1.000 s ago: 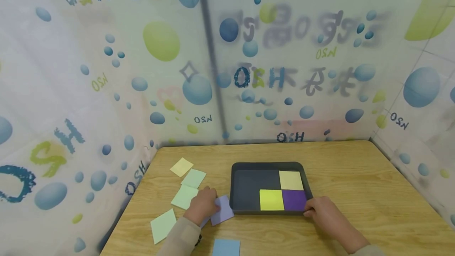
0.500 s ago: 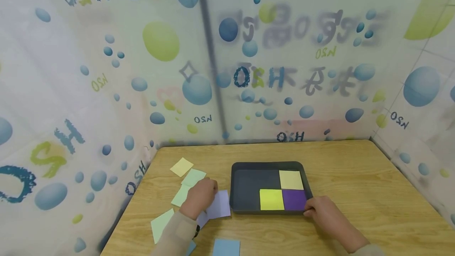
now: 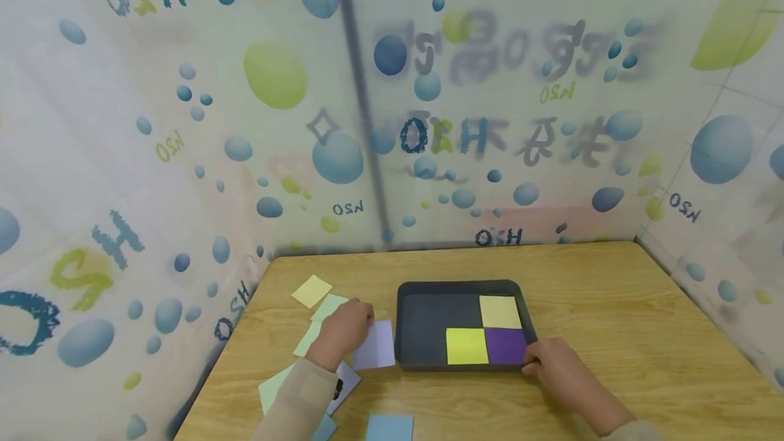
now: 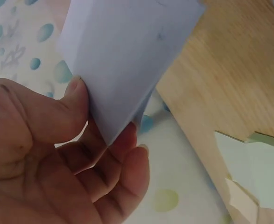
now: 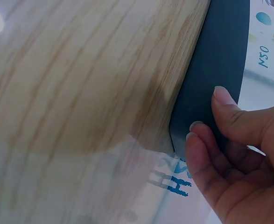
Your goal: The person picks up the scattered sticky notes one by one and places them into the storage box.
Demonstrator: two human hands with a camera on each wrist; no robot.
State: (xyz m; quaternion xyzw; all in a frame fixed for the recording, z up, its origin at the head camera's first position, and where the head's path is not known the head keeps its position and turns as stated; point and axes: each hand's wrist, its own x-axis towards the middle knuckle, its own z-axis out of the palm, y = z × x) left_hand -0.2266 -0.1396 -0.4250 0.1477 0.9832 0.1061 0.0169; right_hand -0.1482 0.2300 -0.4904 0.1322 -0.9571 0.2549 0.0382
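Observation:
My left hand pinches a lavender paper square by its edge, left of a black tray. In the left wrist view the thumb lies on the lavender square's near face and fingers are behind it; part of a second layer shows at its lower edge. At the tray's front right corner, my right hand grips the rim between thumb and fingers. Inside the tray lie a pale yellow square, a bright yellow square and a purple square.
Left of the tray, a yellow square and several pale green squares lie on the wooden table. Another lavender square is partly under my left wrist. A blue square lies at the front, with another blue square beside my sleeve.
My left hand has moved away from the table's front and slightly left, drawing the lavender square off the other lavender one, now uncovered. The right hand keeps its grip on the tray.

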